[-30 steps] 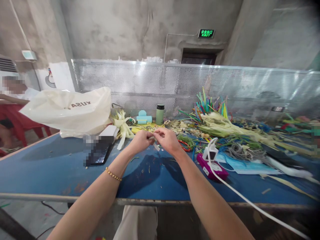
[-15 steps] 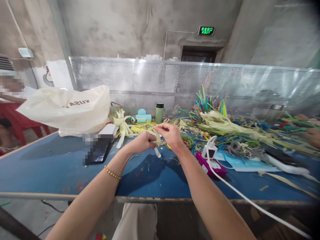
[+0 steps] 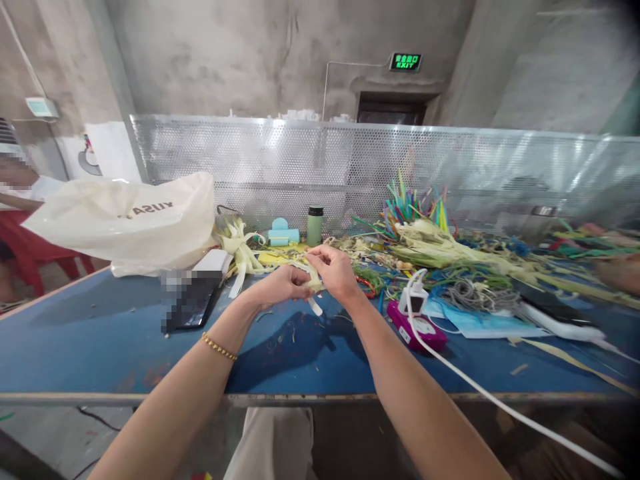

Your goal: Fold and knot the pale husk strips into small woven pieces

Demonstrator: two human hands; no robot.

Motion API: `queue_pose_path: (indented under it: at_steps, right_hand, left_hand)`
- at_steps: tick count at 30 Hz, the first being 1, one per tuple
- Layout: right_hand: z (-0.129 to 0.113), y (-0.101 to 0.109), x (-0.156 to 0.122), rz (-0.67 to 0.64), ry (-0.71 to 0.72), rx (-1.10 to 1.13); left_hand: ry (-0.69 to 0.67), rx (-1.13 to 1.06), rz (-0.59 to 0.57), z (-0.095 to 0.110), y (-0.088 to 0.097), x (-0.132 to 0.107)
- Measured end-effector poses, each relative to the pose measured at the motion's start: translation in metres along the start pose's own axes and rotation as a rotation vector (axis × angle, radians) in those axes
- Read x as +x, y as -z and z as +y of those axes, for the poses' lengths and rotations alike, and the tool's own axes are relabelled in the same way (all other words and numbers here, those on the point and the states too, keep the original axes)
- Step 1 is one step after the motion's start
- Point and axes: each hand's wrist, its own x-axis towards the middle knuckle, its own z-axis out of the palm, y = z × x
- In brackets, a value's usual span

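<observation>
Pale, flat corn husk strips (image 3: 314, 278) are held up between my two hands above the blue table. My left hand (image 3: 283, 285) pinches the strips from the left, with a white end hanging below its fingers. From the right, my right hand (image 3: 334, 267) grips the upper part of the same strips between thumb and fingertips. How the strips cross or fold is too small to make out. Behind my left hand lies a bundle of pale husk strips (image 3: 239, 248).
A large white bag (image 3: 125, 223) and a phone (image 3: 194, 308) are at the left. A green flask (image 3: 315, 225) stands behind my hands. Rightward lie a husk heap (image 3: 430, 243), grey cord (image 3: 475, 293), a blue mask (image 3: 485, 325) and a purple power strip (image 3: 415, 327) with a white cable.
My hands stay on the strips, and the right fingers have shifted slightly over them. The whole view has drifted a little, so the scene sits further left.
</observation>
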Motion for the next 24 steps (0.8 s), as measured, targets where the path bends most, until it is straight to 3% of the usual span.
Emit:
queue_pose_path:
  at_steps: [11,18,21,24]
  right_hand:
    - [-0.003,0.000,-0.003,0.007,0.040,-0.106]
    - [-0.004,-0.001,-0.002,-0.008,0.035,0.015]
    - [0.001,0.001,0.002,0.052,-0.049,0.074]
    - [0.001,0.004,0.005,0.058,-0.249,0.121]
  left_hand:
    - [0.028,-0.142,0.001,-0.005,0.000,0.001]
    - [0.002,-0.234,0.024,-0.009,-0.003,0.004]
    - [-0.028,-0.261,0.106,-0.010,-0.001,0.006]
    - [-0.060,-0.272,0.256,-0.012,0.003,0.009]
